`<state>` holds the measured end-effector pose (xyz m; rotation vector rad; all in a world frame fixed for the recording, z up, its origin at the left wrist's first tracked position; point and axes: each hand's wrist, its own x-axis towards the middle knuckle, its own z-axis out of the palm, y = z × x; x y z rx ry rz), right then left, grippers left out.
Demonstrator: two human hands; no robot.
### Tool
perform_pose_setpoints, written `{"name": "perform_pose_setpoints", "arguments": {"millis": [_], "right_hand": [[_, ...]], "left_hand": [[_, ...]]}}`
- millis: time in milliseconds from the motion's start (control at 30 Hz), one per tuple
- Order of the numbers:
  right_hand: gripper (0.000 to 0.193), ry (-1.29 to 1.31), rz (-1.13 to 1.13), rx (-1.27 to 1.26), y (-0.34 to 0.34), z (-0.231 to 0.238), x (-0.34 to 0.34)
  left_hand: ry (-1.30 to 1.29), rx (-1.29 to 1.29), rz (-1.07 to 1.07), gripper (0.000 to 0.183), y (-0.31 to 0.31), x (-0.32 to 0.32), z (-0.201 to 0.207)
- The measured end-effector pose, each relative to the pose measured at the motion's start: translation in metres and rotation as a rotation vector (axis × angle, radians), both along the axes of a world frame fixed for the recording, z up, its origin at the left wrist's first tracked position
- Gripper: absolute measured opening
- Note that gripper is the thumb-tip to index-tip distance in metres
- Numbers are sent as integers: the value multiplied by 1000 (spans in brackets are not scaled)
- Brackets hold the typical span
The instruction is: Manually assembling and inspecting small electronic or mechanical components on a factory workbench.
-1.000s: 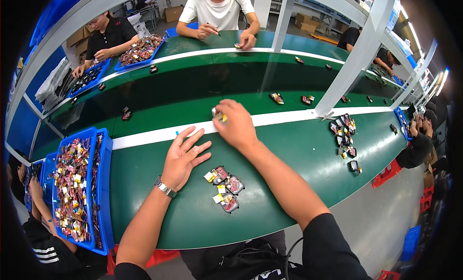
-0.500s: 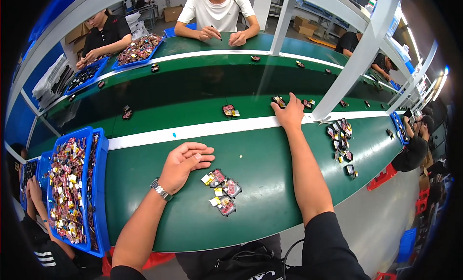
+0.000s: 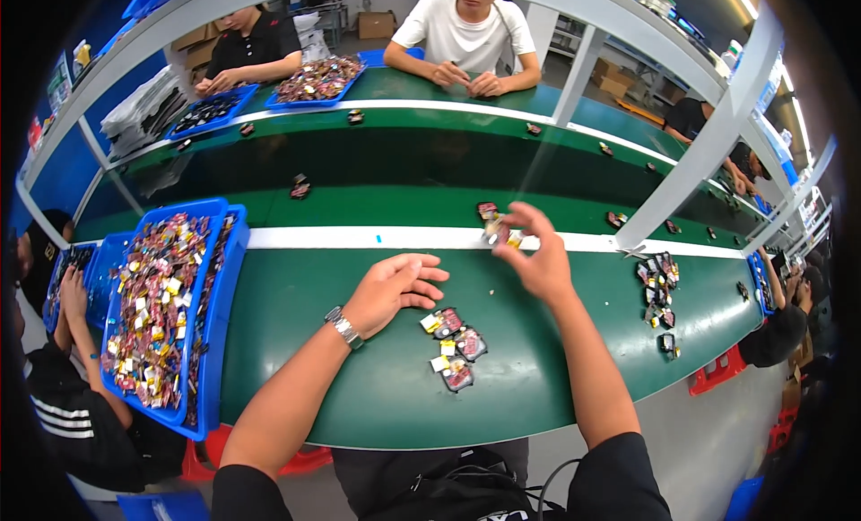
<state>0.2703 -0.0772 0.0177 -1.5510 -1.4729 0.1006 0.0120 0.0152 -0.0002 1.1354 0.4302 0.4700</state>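
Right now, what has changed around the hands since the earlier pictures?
The right hand let go of one small part on the green belt, took another part from farther right, and drew it left, toward the white strip. The left hand curled inward. The three parts on the table stayed in place.

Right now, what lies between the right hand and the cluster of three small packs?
In the head view, green tabletop with one tiny pale speck lies between right hand and cluster.

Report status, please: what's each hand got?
Right hand pinching a small dark piece at the white strip. Left hand empty, loosely open. Another piece just beyond the held one.
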Motion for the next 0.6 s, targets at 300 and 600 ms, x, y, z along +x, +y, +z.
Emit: {"name": "perform_pose_setpoints", "arguments": {"millis": [300, 600], "right_hand": [[41, -256, 418, -46, -19, 21, -72], [24, -264, 224, 38, -19, 6, -79]], "left_hand": [[6, -32, -200, 40, 3, -9, 1], [-73, -53, -25, 39, -4, -2, 2]]}}
